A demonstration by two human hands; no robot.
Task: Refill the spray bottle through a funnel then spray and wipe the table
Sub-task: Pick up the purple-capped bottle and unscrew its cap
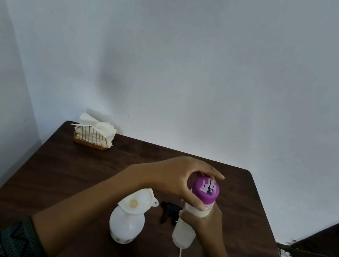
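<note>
The right hand (204, 222) is gripping the near-upright refill bottle (185, 232) by its body while the left hand (175, 177) is curling round its purple cap (205, 190); the spray bottle (125, 226), funnel (136, 201) sitting in its neck, is standing just to their left, nearer the left arm

L hand (176, 177) curled over round purple plastic cap (206, 189), thumb on near side, fingers over far rim. L forearm reaches in from lower left, w/ dark zigzag-patterned sleeve (17, 239) on upper arm. R hand (204, 222) wraps tall milky-white plastic bottle (183, 231) just below cap. R forearm comes up from bottom edge.
</note>
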